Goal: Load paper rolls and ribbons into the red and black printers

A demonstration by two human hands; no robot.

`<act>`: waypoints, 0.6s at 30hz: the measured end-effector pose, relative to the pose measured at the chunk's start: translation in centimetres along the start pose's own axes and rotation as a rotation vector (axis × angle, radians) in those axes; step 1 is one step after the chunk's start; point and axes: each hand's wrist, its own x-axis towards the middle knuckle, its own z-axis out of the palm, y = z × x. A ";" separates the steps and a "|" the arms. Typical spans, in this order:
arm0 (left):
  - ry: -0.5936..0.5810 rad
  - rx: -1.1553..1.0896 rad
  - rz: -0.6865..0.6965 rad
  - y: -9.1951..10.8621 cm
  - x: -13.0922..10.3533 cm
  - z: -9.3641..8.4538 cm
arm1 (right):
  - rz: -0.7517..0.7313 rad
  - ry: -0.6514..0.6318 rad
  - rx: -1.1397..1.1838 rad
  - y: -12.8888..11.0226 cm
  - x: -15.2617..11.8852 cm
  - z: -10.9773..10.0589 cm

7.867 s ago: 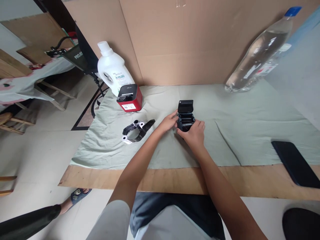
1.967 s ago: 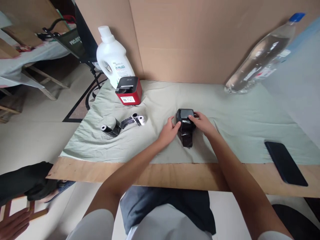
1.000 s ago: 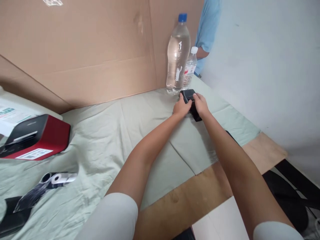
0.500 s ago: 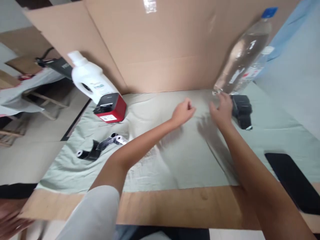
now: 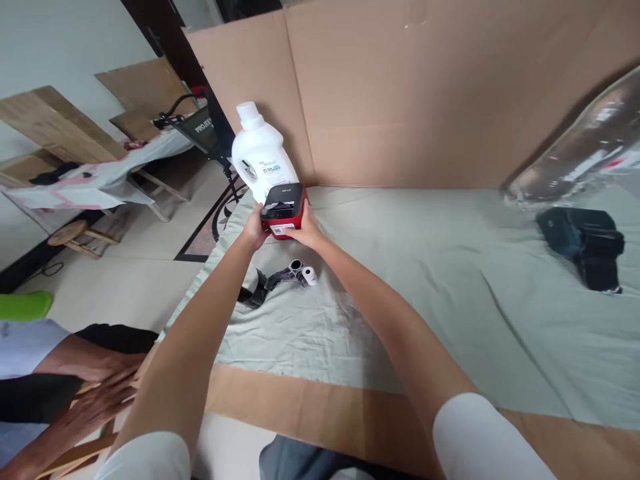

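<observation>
Gripped from both sides by left hand and right hand: red-and-black box, back left of counter.
Directly between the palms, neither hand nearer; no evident long axis; lifted or resting, unclear; interior hidden. Just behind, capped white jug, contents unseen. Nearer the wearer, rolls with black film. Well apart at right, dark device, near blurred clear bottle.

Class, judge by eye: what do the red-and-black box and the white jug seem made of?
Red-and-black box: probably hard plastic, slightly glossy, with smooth faces and rounded edges. White jug: likely moulded plastic, satin; handle and body look one piece.
</observation>
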 end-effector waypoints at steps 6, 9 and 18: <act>-0.177 -0.161 -0.005 0.3 -3.5 2.4 | -0.129 0.126 -0.041 0.5 -3.1 -3.7; -0.353 -0.151 0.121 1.3 -7.7 6.1 | -0.247 0.252 -0.127 -0.9 -7.7 -10.0; -0.660 -0.072 0.488 -4.7 -23.0 17.2 | -0.176 0.435 -0.249 -0.8 -25.8 -22.5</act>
